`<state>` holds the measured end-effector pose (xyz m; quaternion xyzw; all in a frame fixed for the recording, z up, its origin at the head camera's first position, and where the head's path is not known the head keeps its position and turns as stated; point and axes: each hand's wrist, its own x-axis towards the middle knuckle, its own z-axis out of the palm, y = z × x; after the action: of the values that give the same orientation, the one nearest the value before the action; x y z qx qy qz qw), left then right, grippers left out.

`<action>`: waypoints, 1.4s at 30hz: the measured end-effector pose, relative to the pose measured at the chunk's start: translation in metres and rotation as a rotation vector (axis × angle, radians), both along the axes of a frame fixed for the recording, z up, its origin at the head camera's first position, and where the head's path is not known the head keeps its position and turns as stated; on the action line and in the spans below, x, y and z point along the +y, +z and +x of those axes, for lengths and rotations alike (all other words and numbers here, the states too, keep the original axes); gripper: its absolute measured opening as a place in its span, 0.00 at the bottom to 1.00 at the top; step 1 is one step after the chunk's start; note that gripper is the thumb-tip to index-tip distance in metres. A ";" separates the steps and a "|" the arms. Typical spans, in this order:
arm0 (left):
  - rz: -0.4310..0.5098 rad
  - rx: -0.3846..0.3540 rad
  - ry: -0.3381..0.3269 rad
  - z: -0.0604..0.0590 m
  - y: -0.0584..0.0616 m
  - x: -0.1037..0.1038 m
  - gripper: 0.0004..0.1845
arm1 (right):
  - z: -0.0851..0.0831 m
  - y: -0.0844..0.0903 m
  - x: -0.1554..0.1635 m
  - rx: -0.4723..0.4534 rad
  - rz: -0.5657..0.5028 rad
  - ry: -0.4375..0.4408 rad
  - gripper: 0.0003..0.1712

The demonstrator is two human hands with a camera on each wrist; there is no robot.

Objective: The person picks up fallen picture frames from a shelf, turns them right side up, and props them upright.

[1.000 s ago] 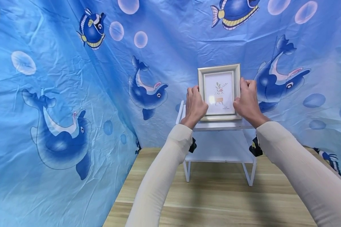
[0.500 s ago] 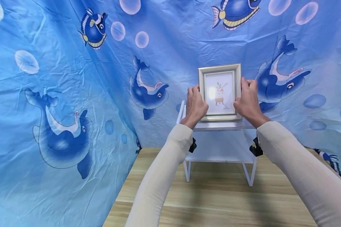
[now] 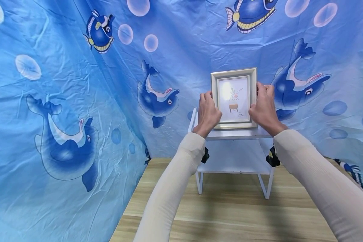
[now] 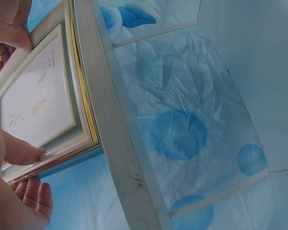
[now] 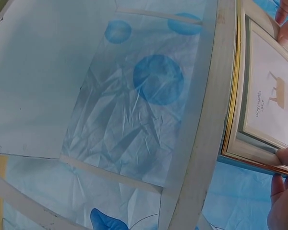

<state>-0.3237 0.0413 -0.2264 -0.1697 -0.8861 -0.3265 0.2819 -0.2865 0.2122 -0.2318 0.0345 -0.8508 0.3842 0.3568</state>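
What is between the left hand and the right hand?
The picture frame stands between the left hand and the right hand, upright on the shelf; the head view shows it.

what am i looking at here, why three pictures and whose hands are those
No machine here: a person wears three cameras, one on the head and one on each wrist. The head view looks forward over both arms. The left hand and the right hand grip the two sides of a silver picture frame, which stands upright on the top shelf of a small white rack. The rack sits on a wooden table, with a blue dolphin-print cloth behind. The wrist views show the frame and shelf edge from close up.
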 end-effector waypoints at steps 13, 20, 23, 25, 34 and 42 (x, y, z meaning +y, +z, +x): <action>0.015 0.013 -0.013 -0.001 -0.001 0.002 0.30 | -0.002 0.000 0.002 0.021 0.004 -0.008 0.43; 0.030 0.020 -0.014 -0.001 -0.001 0.001 0.29 | -0.001 0.001 0.000 0.010 -0.007 -0.011 0.43; 0.039 0.018 -0.008 -0.001 0.000 0.001 0.30 | -0.001 0.001 0.000 0.002 -0.009 -0.011 0.43; 0.041 0.017 -0.009 0.000 0.000 0.002 0.31 | 0.000 0.002 0.000 0.000 -0.011 -0.014 0.43; 0.042 0.029 -0.010 0.002 0.000 0.003 0.30 | 0.000 0.001 0.002 0.018 -0.008 -0.018 0.42; 0.025 0.078 -0.011 0.000 -0.003 0.002 0.28 | 0.000 -0.001 0.002 0.053 0.003 -0.014 0.41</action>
<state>-0.3236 0.0435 -0.2297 -0.1834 -0.8693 -0.3325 0.3164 -0.2867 0.2146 -0.2327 0.0391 -0.8419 0.3794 0.3819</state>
